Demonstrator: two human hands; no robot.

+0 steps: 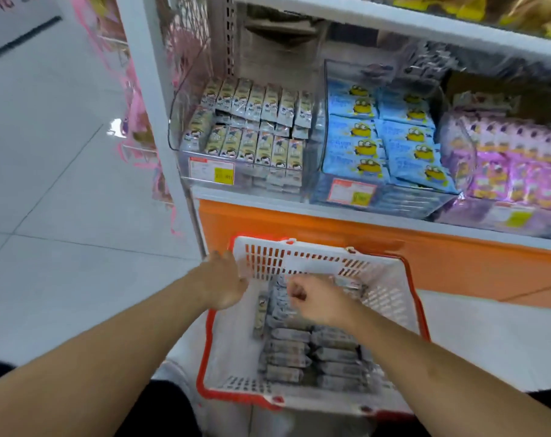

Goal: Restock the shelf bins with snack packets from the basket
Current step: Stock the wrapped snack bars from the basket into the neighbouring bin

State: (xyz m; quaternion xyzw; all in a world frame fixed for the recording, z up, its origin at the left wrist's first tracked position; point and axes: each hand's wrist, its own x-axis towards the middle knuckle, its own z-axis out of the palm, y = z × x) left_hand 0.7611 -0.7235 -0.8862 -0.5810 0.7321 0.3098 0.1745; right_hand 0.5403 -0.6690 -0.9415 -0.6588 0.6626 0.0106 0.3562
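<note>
A white basket with a red rim [390, 298] stands on the floor below the shelf, with several grey-and-cream snack packets [299, 348] stacked inside. My left hand [223, 282] grips the basket's left rim. My right hand [315, 299] is inside the basket with its fingers curled over the far packets; whether it holds one is unclear. On the shelf above, a clear bin [185, 127] holds rows of the same cream packets [255, 127] standing upright.
To the right of that bin stand a clear bin of blue packets [384, 137] and a bin of purple packets [513, 165]. An orange base panel [362, 234] runs under the shelf edge. White tiled floor [62, 184] spreads to the left.
</note>
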